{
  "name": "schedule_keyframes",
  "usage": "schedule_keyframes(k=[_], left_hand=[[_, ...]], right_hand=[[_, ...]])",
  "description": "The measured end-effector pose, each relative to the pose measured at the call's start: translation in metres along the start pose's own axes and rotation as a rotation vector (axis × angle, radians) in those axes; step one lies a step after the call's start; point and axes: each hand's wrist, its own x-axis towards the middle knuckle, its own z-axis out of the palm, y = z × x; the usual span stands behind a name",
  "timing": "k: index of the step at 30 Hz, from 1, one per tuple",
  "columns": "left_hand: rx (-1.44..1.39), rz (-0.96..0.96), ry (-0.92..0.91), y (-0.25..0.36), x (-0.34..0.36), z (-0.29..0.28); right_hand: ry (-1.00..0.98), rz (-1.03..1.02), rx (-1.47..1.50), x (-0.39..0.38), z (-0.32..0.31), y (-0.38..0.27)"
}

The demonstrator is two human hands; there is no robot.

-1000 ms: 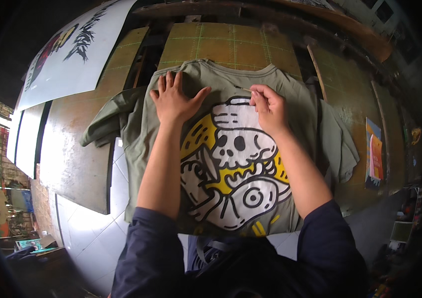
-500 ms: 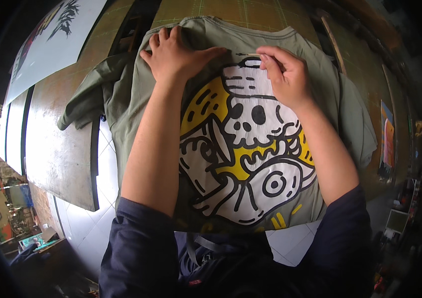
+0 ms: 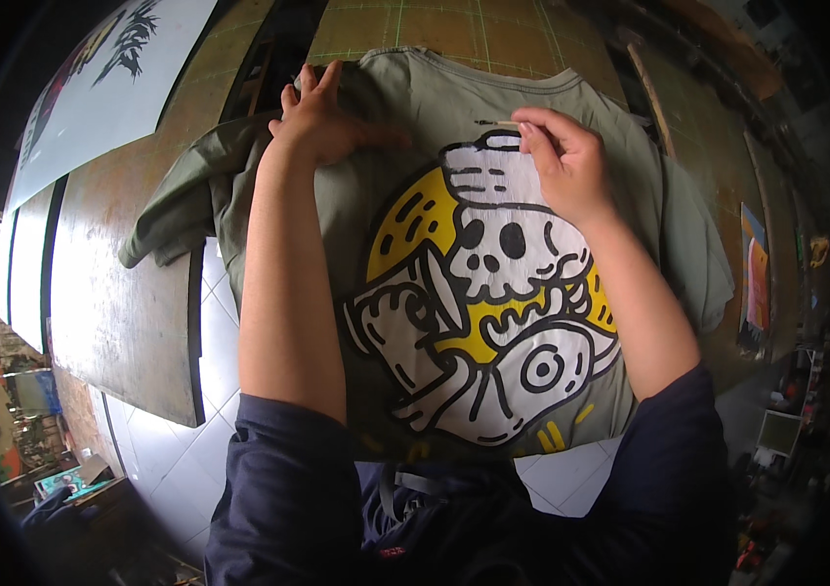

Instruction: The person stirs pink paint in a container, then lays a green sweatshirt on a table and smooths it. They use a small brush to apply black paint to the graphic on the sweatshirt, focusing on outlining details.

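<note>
An olive-green T-shirt lies spread on wooden boards, printed with a white, black and yellow cartoon skull design. My left hand rests on the shirt's upper left with fingers spread and nothing held. My right hand pinches a thin pale stick with a dark tip, just above the top of the print, below the collar. Whether the tip touches the fabric, I cannot tell.
Wooden boards with green grid lines lie under and around the shirt. A white printed sheet is at upper left, a colourful card at right. Tiled floor shows below; cluttered shelving lines the far left.
Against half a second ago, my left hand has shifted left, its thumb lower. My right hand sits slightly lower in the picture, still with the stick. The view has also shifted.
</note>
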Motion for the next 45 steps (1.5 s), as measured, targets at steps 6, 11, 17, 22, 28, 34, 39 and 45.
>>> schedule_keyframes(k=[6,11,17,22,28,34,39,45], left_hand=[[0.011,0.034,-0.061,-0.004,0.007,-0.005],[0.006,0.035,-0.063,-0.006,0.008,-0.002],[0.026,0.031,-0.042,-0.001,0.003,-0.005],[0.007,0.028,-0.034,-0.001,0.006,-0.003],[-0.009,0.039,-0.033,-0.003,0.006,-0.003],[0.005,0.024,-0.035,-0.002,0.008,-0.002],[-0.004,0.029,-0.038,-0.002,0.007,-0.002],[0.009,0.029,-0.056,-0.002,0.007,-0.005]], right_hand=[[-0.023,-0.194,-0.143,0.006,0.009,-0.009],[-0.042,-0.230,-0.159,0.007,0.012,-0.013],[-0.041,-0.258,-0.214,0.007,0.010,-0.015],[-0.033,-0.291,-0.277,0.006,0.011,-0.015],[-0.042,-0.345,-0.272,0.006,0.013,-0.012],[-0.034,-0.402,-0.285,0.006,0.013,-0.010],[-0.024,-0.415,-0.317,0.006,0.012,-0.008],[-0.019,-0.387,-0.363,0.004,0.010,-0.009]])
